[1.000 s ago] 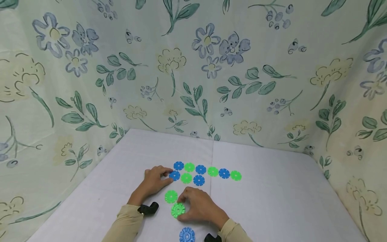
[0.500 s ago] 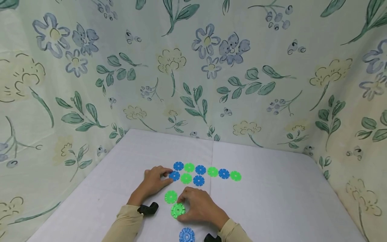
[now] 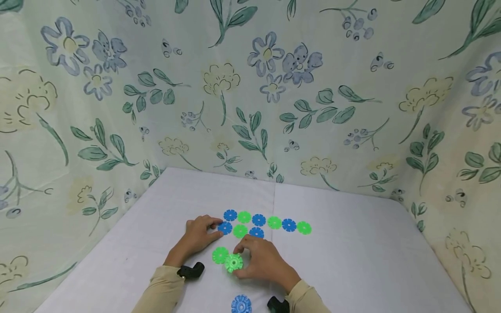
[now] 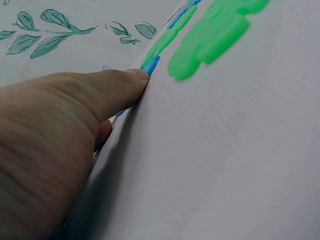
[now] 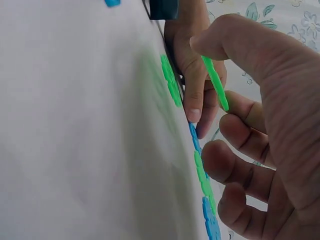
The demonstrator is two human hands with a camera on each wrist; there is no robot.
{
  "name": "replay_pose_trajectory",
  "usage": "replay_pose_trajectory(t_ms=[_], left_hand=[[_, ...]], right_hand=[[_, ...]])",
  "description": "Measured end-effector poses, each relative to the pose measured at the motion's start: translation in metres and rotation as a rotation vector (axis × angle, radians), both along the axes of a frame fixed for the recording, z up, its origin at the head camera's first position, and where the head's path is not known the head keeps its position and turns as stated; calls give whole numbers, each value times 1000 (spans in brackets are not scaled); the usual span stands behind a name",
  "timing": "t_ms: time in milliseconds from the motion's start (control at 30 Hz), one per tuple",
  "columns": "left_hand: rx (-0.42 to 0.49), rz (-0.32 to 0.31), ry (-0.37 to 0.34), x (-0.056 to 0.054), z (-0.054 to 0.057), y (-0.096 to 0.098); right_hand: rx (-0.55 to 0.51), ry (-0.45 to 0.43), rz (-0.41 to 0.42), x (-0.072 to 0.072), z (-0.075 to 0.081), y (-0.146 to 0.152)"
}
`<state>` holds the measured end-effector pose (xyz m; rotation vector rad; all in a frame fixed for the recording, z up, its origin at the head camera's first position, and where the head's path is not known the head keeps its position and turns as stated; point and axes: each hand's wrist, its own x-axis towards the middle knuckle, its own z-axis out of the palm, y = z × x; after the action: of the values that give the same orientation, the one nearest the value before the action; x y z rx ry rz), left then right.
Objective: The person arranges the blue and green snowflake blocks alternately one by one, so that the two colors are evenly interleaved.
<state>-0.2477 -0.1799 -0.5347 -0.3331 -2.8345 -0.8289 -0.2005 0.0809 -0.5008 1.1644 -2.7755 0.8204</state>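
My right hand pinches a green notched interlocking disc between thumb and fingertip. In the right wrist view this disc stands tilted, raised above the white cloth, while the other fingers curl loosely. Another green disc lies on the cloth just to its left, partly overlapped in the head view. My left hand rests at the left end of the second row, thumb and index finger at the edge of a blue interlocking disc. The left wrist view shows the thumb touching that blue disc.
Behind, a row of alternating blue and green discs runs to the right; a shorter row with a green disc lies before it. A blue disc sits near the front edge of the view. A floral curtain borders the white table.
My right hand has lifted the green disc and shifted it slightly away from me and to the right, tilting it. The left hand stays at the blue disc.
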Motion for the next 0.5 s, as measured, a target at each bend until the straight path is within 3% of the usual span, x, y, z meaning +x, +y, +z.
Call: replay_pose_trajectory(t_ms=[267, 500], left_hand=[[-12, 10, 18, 1, -2, 1], [-15, 16, -15, 0, 0, 1]], right_hand=[[-59, 6, -58, -9, 3, 10], [-92, -7, -151, -15, 10, 21]])
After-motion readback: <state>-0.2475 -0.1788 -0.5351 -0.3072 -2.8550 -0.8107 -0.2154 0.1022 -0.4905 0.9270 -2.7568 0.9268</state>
